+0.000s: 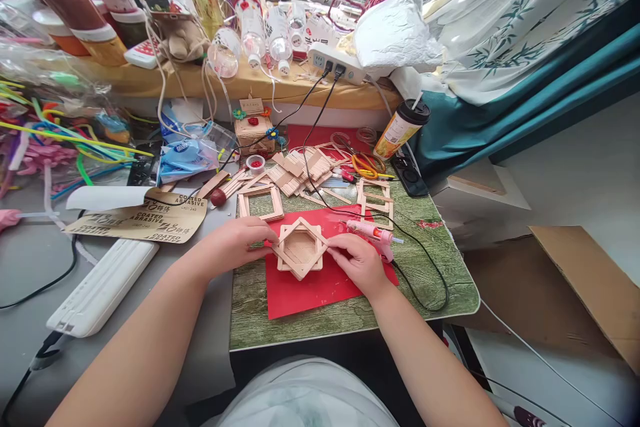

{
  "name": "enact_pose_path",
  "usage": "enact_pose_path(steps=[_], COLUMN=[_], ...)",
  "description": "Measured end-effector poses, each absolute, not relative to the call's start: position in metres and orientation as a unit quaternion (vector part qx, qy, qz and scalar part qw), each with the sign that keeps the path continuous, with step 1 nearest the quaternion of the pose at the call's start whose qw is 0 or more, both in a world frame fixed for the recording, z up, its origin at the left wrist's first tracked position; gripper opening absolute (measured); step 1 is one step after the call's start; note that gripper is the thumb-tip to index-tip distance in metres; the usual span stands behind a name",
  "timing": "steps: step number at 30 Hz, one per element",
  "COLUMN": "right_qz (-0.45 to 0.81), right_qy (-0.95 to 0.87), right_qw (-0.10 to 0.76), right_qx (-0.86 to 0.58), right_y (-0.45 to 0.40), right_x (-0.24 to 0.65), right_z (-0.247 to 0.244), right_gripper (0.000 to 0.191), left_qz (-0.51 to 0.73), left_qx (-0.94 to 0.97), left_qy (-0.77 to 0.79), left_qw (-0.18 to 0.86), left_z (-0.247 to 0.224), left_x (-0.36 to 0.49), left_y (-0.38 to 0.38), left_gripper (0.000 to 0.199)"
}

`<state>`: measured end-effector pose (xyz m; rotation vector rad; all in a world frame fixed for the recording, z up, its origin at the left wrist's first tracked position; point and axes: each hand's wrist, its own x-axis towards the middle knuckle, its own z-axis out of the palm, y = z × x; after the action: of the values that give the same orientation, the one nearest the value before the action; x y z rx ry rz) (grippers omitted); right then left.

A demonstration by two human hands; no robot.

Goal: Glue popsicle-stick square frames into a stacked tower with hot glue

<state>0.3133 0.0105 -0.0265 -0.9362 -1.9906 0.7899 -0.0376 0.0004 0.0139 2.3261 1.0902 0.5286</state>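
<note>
A square frame of popsicle sticks [301,272] lies turned like a diamond on top of a stacked popsicle-stick box [281,265], so the two form a star outline. The box rests on a red sheet of paper [295,300]. My left hand [240,243] pinches the frame's left corner between thumb and fingers. At the opposite corner, my right hand [357,260] grips the frame the same way. Just beyond the right hand lies a pink hot glue gun [370,232] with its cord. Two more stick frames, a left one [260,203] and a right one [375,200], lie behind.
Loose popsicle sticks [305,170] are heaped at the back, near orange-handled scissors [367,163] and a drink cup [403,127]. A black cord [330,203] crosses the green wood-patterned board [430,260]. Sandpaper [165,217] and a white power strip [103,287] lie left.
</note>
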Motion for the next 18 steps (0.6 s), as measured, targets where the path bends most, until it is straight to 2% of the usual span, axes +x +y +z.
enact_pose_path(steps=[9, 14, 18], right_qz=[0.278, 0.181, 0.109], right_qy=[-0.777, -0.794, -0.851], right_qw=[0.401, 0.441, 0.401], right_qx=[-0.398, -0.379, -0.321], right_y=[0.011, 0.003, -0.024], right_x=[0.313, 0.314, 0.335], right_z=[-0.028, -0.022, -0.009], right_gripper=[0.015, 0.029, 0.048], left_qz=[0.185, 0.235, 0.27], left_qx=[0.847, 0.839, 0.876], left_qy=[0.431, 0.448, 0.363], left_qw=[0.251, 0.2, 0.166], left_z=[0.024, 0.026, 0.023], left_x=[-0.042, -0.035, -0.011], left_y=[-0.003, -0.007, -0.011], left_gripper=[0.018, 0.017, 0.017])
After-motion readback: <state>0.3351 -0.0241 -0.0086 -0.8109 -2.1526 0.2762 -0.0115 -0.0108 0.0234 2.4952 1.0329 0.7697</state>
